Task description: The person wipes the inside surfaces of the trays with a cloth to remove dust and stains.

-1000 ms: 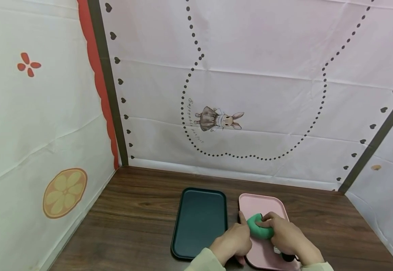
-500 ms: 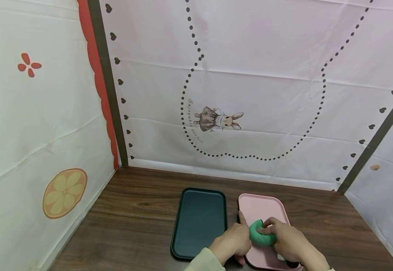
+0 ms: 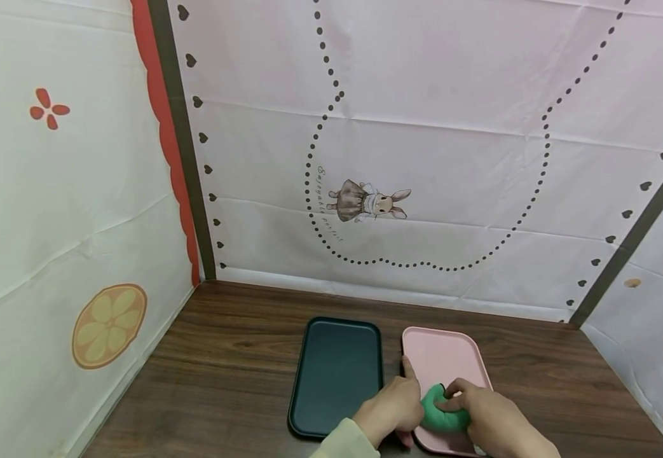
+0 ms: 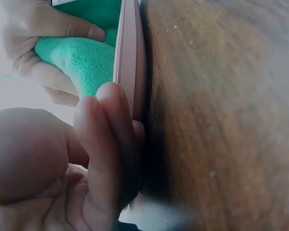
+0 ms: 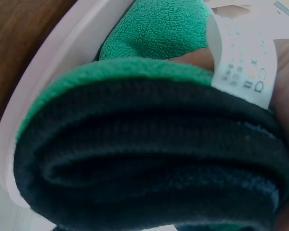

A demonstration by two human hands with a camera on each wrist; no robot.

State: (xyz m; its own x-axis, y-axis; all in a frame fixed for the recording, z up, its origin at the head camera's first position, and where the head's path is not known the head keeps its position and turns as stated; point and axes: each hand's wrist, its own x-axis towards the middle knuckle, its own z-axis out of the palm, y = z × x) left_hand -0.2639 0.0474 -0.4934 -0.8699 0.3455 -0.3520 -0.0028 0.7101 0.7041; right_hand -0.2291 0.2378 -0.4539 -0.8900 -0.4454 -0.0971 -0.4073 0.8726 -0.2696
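A pink tray (image 3: 440,350) lies on the wooden table. My right hand (image 3: 491,416) grips a thick green terry cloth (image 3: 441,416) that is bunched on the near half of the tray. In the right wrist view, the terry cloth has a folded dark ribbed band (image 5: 135,142) and a white printed label (image 5: 245,62). At the tray's left rim, my left hand (image 3: 396,407) holds the edge, its index finger stretched along it and the other fingers bent. The left wrist view has those bent fingertips (image 4: 111,96) at the rim, near the green cloth.
A dark teal tray (image 3: 337,375) lies just left of the pink one, the left hand overlapping its near right side. White printed fabric walls (image 3: 434,159) enclose the brown wooden table (image 3: 222,356) at the back and both sides.
My right hand has slid the green cloth down the pink tray toward me and slightly right. The left hand has stayed at the rim.
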